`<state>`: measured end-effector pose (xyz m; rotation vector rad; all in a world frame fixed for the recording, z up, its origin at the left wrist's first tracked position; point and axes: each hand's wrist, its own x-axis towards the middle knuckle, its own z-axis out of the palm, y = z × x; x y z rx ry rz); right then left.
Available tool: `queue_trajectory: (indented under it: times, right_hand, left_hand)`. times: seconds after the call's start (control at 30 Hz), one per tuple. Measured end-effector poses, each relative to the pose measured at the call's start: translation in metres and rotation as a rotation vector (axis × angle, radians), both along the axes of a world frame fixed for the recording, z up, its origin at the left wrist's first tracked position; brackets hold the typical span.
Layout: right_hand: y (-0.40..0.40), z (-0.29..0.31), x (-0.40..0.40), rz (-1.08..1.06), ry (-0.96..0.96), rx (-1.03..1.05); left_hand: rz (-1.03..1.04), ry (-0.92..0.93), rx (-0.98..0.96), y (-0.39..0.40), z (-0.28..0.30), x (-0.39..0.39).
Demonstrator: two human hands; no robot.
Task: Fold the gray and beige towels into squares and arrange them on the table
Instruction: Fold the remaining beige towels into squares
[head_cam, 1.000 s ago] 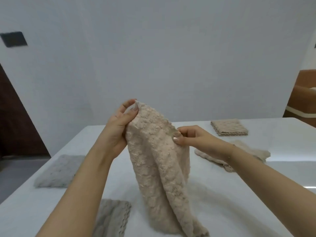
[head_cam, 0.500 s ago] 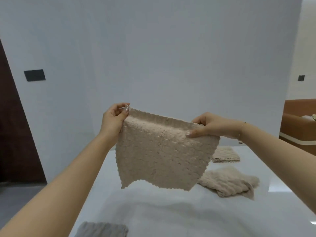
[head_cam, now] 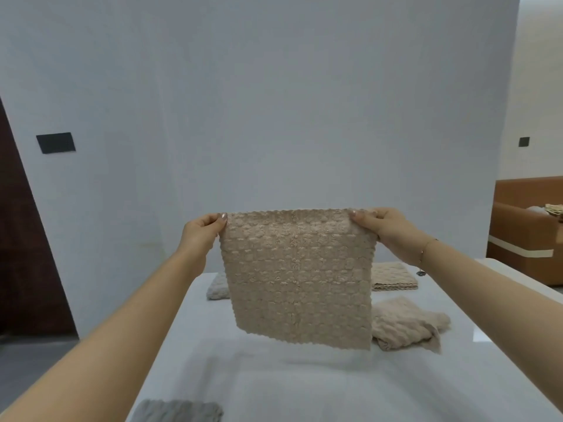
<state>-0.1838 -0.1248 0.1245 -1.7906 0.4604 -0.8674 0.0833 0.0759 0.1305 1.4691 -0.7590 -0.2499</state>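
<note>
Above the white counter (head_cam: 304,388), the left hand (head_cam: 202,231) and right hand (head_cam: 385,228) pinch the 2 top corners of the beige towel (head_cam: 298,278) with closed fingers, so it hangs flat, its lower edge clear of the surface, beside a crumpled beige towel (head_cam: 405,324).

Far gray towel (head_cam: 217,287): mostly hidden behind the hanging beige towel (head_cam: 300,275); only its left end shows.
Folded beige towel (head_cam: 393,277): left part covered by the hanging towel.
Near gray towel (head_cam: 178,412): cut off by the bottom edge.
Left hand (head_cam: 202,233) grip: fingertips behind the cloth unseen.
Sofa (head_cam: 530,233): cut off at right; items on it too small to tell.
</note>
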Motion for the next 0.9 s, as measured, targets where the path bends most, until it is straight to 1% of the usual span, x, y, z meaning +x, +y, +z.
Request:
queue_trajectory:
  times: [0.1, 0.23, 0.33, 0.47, 0.57, 0.7, 0.8, 0.9]
  right_hand:
    - [-0.001, 0.000, -0.002, -0.070, -0.084, 0.017]
    - [-0.002, 0.002, -0.002, -0.114, -0.096, -0.011]
    - [-0.002, -0.001, -0.006, -0.115, -0.125, -0.053]
    - [0.013, -0.015, -0.023, -0.154, -0.284, -0.009]
    - [0.042, -0.037, -0.044, -0.182, -0.332, 0.040]
    - [0.079, -0.094, -0.077, -0.165, -0.300, 0.100]
    - [0.109, -0.144, -0.098, -0.165, -0.200, 0.187]
    - [0.136, -0.187, -0.118, -0.151, -0.108, 0.262]
  left_hand:
    - [0.023, -0.001, -0.003, -0.001, 0.002, -0.003]
    - [0.011, 0.003, -0.016, -0.005, 0.008, -0.007]
    - [-0.039, 0.049, -0.100, -0.005, 0.008, -0.011]
    - [-0.049, 0.044, -0.190, 0.010, -0.006, -0.022]
    - [-0.057, 0.011, -0.210, 0.034, -0.031, -0.040]
    - [-0.033, 0.045, -0.201, 0.076, -0.085, -0.076]
    - [-0.012, 0.049, -0.082, 0.106, -0.138, -0.102]
    - [0.035, 0.135, 0.007, 0.131, -0.185, -0.123]
